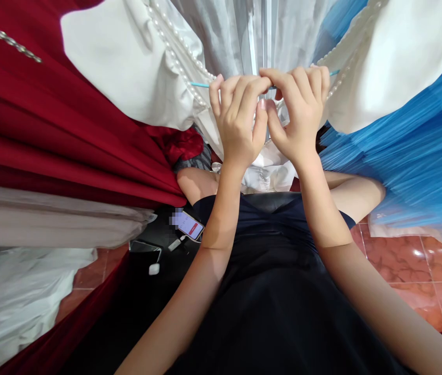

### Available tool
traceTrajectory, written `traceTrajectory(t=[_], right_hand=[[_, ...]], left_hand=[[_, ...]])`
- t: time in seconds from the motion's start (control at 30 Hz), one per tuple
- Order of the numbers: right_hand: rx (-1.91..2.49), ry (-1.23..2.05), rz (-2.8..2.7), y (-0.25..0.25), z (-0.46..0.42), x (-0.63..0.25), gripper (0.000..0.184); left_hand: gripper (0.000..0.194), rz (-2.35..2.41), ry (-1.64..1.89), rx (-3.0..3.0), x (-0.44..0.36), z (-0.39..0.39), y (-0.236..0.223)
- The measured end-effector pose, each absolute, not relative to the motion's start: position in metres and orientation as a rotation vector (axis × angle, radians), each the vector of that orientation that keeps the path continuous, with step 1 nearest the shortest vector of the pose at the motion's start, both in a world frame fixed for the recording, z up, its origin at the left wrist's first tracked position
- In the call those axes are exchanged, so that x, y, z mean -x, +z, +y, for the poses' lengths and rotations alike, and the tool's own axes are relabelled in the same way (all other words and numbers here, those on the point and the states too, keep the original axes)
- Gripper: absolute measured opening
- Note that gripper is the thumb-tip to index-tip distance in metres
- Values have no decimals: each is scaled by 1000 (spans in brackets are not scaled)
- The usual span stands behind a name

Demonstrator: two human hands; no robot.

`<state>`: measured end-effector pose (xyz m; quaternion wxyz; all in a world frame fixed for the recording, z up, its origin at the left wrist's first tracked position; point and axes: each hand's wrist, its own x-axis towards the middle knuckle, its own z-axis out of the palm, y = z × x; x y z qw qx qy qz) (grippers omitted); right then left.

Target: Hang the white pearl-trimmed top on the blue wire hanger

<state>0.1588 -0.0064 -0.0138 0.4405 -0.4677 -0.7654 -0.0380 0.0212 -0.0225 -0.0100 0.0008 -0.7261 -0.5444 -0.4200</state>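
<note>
Side by side, my left hand [238,117] and my right hand [299,107] are raised in front of me, fingers curled over a thin turquoise rod [200,84]. Its ends stick out past both hands; most of its middle is hidden by my fingers. My thumbs point toward each other below it. A white garment [123,62] with pearl-bead edging [170,49] spreads out to both sides of my hands. The rod's ends meet this fabric near the beads, but I cannot tell how they are joined.
Red fabric [68,120] hangs on the left and a blue tulle garment [408,140] on the right. Sheer white cloth [224,31] hangs ahead. Beside my left leg, a phone [190,225] with a cable lies on a black surface [135,297]. The floor has red tiles [401,255].
</note>
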Motion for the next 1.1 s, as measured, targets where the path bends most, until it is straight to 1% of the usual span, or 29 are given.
traceTrajectory(t=[0.17,0.37,0.53,0.67,0.9,1.1], right_hand=[[1088,-116,-1874,-15,-7,-158,45],[1166,-116,-1892,-16,-7,-159,44],[1135,-112,-1891,-16,-5,-159,46],[1076,-128,-1870,-15,-6,-159,45],[1112,-108,-1887,-13,-7,-160,47],[1082,-115,-1864,-16,-5,-159,45]], left_hand=[[50,-1800,-1282,2368,-19,-23,-9],[43,-1614,-1264,2279,-17,-24,-8],[49,-1687,-1264,2326,-17,-20,-12],[48,-1740,-1268,2352,-17,-21,-12],[44,-1681,-1215,2264,-20,-28,-9],[39,-1537,-1310,2201,-20,-25,-14]])
